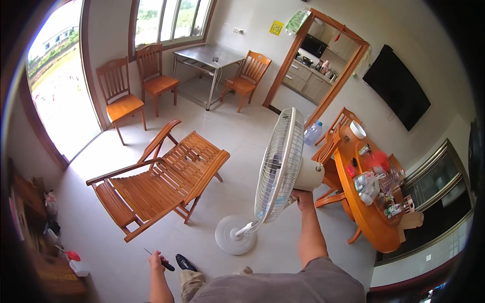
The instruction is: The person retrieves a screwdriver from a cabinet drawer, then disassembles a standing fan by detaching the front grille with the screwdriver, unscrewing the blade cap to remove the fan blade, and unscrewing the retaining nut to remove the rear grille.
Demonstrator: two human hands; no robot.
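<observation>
A white standing fan (281, 171) is tilted in front of me, its wire cage turned to the left. Its round base (228, 236) is on the tiled floor, joined to the head by a slanted pole. My right hand (303, 198) is closed around the fan just beneath the motor housing (310, 174); part of the grip is hidden. Low at the left, my left hand (156, 259) holds a screwdriver (167, 265) with a dark handle, its thin shaft pointing up and left. The screwdriver is apart from the fan.
A wooden reclining chair (159, 179) stands left of the fan. On the right is an oval wooden table (361, 212) loaded with bags and small items, with chairs beside it. A metal table (204, 52) and wooden chairs (121, 104) line the back. A water jug (313, 133) sits near the doorway.
</observation>
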